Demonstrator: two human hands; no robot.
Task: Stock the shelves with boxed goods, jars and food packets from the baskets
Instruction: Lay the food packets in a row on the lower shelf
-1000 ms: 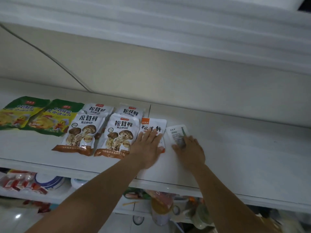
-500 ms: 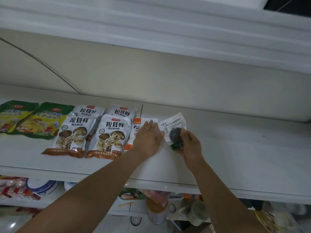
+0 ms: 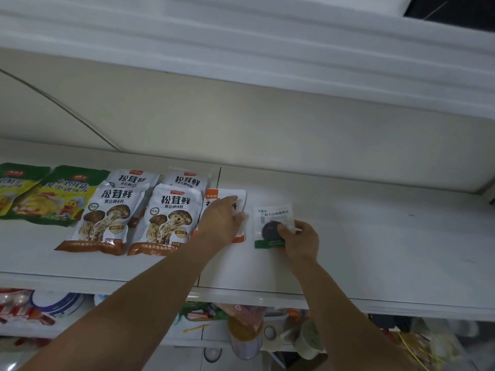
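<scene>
Your left hand lies flat, grip apart, on the orange-tagged packet, likely pinning it in the row, while your right hand has its grip clamped on the small clear packet, apparently to square it just beside that neighbour on the shelf.

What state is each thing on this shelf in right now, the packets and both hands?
Left hand, rests flat on the orange-topped packet.
Right hand, pinches the small clear packet.
Orange-topped packet, lying flat under the left hand.
Small clear packet, lying flat, label up.
Mushroom packets, four, face up, overlapping front to back.
Green packets, two, face up, overlapping.
</scene>
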